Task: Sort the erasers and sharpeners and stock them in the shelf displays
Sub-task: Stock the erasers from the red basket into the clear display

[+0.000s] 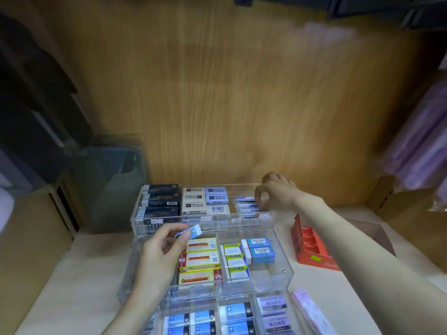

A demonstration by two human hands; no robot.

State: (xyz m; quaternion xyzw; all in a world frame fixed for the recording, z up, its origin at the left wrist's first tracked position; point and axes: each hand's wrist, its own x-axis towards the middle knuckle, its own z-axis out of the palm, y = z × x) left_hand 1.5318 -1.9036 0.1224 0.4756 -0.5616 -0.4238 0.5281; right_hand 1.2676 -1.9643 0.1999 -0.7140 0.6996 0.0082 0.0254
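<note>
Your left hand (164, 245) pinches a small blue-and-white sleeved eraser (189, 232) btw thumb and fingertips. It's held in the air at the front edge of the top tier of the clear acrylic stepped display (283, 267), above the middle tier's left side.

Your right hand (275, 194) is at the top tier's right compartment. Fingers curled, thumb and index bent toward each other, right at the row of blue-and-white erasers standing on edge (246, 206). Can't tell if it's actually gripping one, too blurred.

Top tier, L to R:
- black-sleeved erasers (162, 201)
- cream-sleeved erasers (193, 201) w/ lilac-sleeved erasers (216, 197) just beside them
- the on-edge row by your right hand

Middle tier, L to R:
- yellow-and-red sleeved erasers (198, 259)
- white erasers w/ yellow-blue LYRA sleeves (235, 259)
- light-blue sleeved erasers (261, 250) at the back of the right compartment

Bottom tier:
- blue-and-black sleeved erasers (237, 313)
- lilac MONO erasers (275, 313) to their R

Display sits on a pale shelf surface (84, 262) w/ a wood-grain back panel (242, 105) behind. A red cardboard box (307, 245) stands on the shelf R of the display, under your right forearm. A slim pink box (312, 310) lies just beside the bottom tier, lower R.
</note>
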